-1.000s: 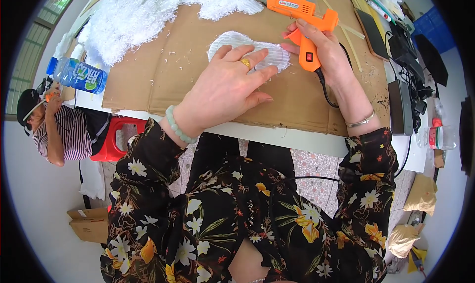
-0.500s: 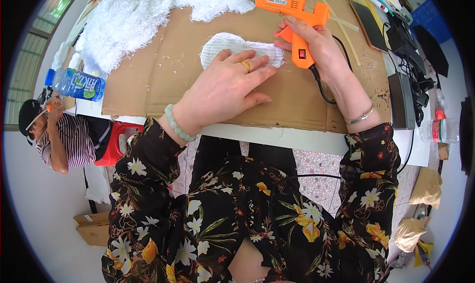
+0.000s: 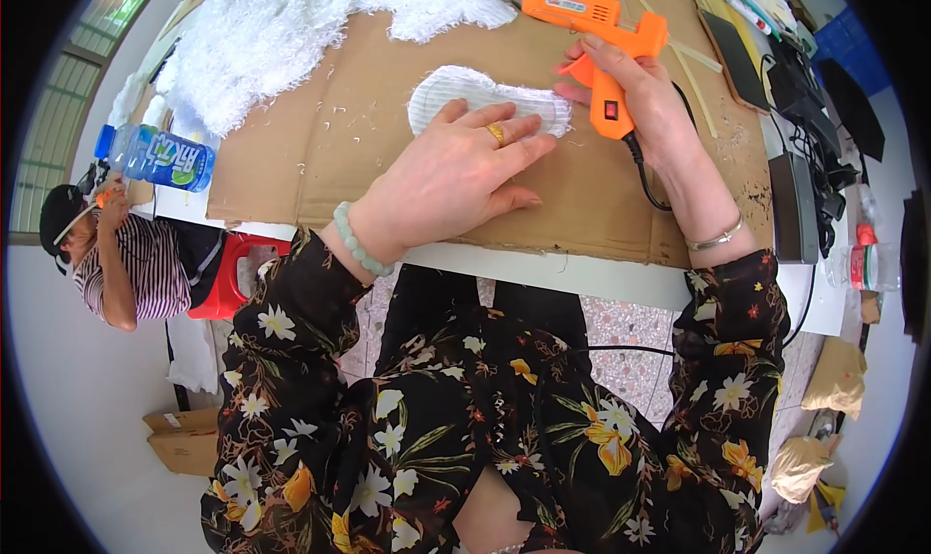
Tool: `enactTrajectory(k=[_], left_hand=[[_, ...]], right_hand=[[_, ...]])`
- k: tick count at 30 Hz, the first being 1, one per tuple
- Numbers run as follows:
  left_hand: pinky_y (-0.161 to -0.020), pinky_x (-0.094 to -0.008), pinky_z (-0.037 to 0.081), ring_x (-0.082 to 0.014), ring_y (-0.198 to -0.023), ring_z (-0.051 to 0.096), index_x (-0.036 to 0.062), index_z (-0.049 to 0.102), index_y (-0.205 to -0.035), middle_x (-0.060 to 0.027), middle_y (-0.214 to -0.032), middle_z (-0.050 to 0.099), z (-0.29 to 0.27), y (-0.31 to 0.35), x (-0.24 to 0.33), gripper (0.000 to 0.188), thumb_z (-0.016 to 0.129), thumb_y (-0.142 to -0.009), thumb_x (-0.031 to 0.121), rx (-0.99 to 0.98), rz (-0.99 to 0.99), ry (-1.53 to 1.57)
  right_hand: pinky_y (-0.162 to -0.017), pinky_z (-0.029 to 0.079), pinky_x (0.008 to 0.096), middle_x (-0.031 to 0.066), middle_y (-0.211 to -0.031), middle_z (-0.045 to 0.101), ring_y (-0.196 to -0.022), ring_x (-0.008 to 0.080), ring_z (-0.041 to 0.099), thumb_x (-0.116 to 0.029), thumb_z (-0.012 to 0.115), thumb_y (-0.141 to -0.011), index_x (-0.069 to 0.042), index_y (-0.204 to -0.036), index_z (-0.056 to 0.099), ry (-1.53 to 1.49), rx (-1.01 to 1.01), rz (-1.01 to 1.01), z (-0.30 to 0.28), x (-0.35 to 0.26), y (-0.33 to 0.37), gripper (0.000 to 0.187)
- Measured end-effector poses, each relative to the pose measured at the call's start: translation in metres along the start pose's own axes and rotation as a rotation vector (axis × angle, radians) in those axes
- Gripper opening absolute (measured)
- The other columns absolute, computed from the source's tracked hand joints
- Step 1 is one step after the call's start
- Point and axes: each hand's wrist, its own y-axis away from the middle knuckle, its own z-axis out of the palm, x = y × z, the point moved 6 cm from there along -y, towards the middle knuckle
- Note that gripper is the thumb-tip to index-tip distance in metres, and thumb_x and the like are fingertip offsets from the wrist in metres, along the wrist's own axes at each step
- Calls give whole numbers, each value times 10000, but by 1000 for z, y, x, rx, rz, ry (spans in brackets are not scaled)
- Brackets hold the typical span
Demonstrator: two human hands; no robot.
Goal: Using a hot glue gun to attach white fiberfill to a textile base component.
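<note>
Cardboard is spread over the bench, and a white fuzzy pad is laid flat on it. The pad is pressed down by the left hand, fingers released and spread. An orange glue gun is grasped in the right hand, just beside the pad's right end.

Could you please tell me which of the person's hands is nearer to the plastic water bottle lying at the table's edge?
Left. The left hand lies to the right of the water bottle; the right hand is farther right.
</note>
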Motion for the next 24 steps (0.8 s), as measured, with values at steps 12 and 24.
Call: enactTrajectory(k=[12,24], left_hand=[[-987,-462,415,-321,-1223,529,93,566,-1255,-100,-1283,602,1,-1,-2,524,708,-808,326,-20,-28,24],[-952,-439,449,-323,-1169,560,70,651,-1045,-91,-1125,661,-38,22,-31,272,703,-835,235,357,-199,192]], right_hand=[[-870,537,387,84,-1040,618,-1007,200,616,-248,536,-982,-14,-1088,604,-81,-133,-155,22,-16,13,265],[-875,548,362,79,-1004,625,-963,180,618,-223,565,-969,-5,-1075,602,-26,-142,-48,21,6,10,245]])
